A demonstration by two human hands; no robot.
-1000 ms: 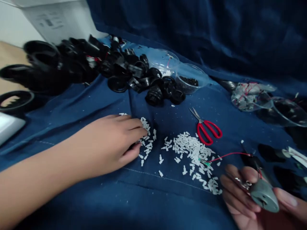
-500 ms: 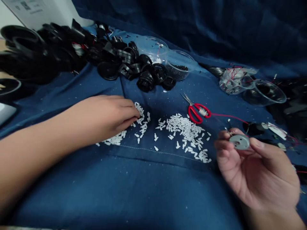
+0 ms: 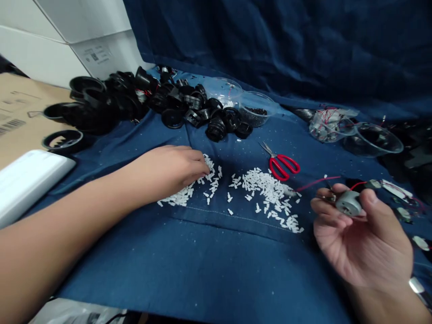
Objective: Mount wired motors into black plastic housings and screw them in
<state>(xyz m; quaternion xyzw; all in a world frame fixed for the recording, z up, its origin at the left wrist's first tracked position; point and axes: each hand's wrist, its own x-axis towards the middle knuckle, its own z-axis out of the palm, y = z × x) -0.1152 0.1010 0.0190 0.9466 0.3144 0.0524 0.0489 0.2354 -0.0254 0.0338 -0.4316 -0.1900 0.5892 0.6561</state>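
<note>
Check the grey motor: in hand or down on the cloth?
In hand. The grey motor is held between the thumb and fingers of the right hand, palm turned up.

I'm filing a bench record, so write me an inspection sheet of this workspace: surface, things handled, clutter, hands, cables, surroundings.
Surface: blue cloth, creased, flecked with white specks.
Things handled: grey motor, held up off the cloth; small white pieces, loose in clusters.
Clutter: black parts heaped toward the back left; red-handled scissors behind the white pieces; clear tubs farther back.
Hands: right hand grips the motor; left hand is at the left cluster, fingertips partly hidden, grip unclear.
Cables: red wires near the motor; connections unclear.
Surroundings: white boxes and cardboard at left; dark blue hanging cloth behind.
</note>
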